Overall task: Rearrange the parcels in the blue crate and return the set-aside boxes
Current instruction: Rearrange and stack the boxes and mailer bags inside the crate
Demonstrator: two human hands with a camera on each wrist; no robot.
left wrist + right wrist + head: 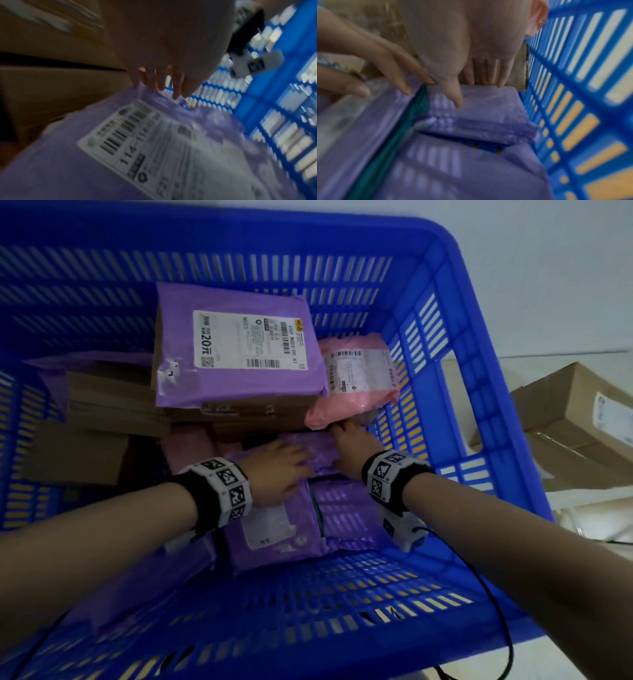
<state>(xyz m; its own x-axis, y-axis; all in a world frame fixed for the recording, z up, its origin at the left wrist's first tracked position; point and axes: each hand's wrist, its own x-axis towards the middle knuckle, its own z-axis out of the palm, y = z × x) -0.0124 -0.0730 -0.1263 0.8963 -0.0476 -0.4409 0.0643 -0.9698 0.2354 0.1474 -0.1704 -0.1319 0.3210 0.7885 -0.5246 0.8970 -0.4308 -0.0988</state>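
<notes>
In the head view both hands reach into the blue crate (442, 392). My left hand (284, 470) lies flat, fingers straight, on a purple mailer with a white label (274, 549), and its fingertips (161, 82) reach that labelled mailer's (154, 148) far edge. My right hand (346, 440) touches a second purple mailer (346, 508) beside it, just under a pink parcel (356, 378). Close up, the right hand's fingers (488, 75) point straight down between a cardboard box (517, 67) and this mailer (488, 108), the thumb on top. A big labelled purple parcel (239, 344) tops the stack behind.
Brown cardboard boxes (113, 402) fill the crate's left side and sit under the big purple parcel. Outside the crate on the right lie more cardboard boxes (575, 419). A teal strip (399, 135) runs between the two mailers. The crate's slotted wall (573, 94) is close to my right hand.
</notes>
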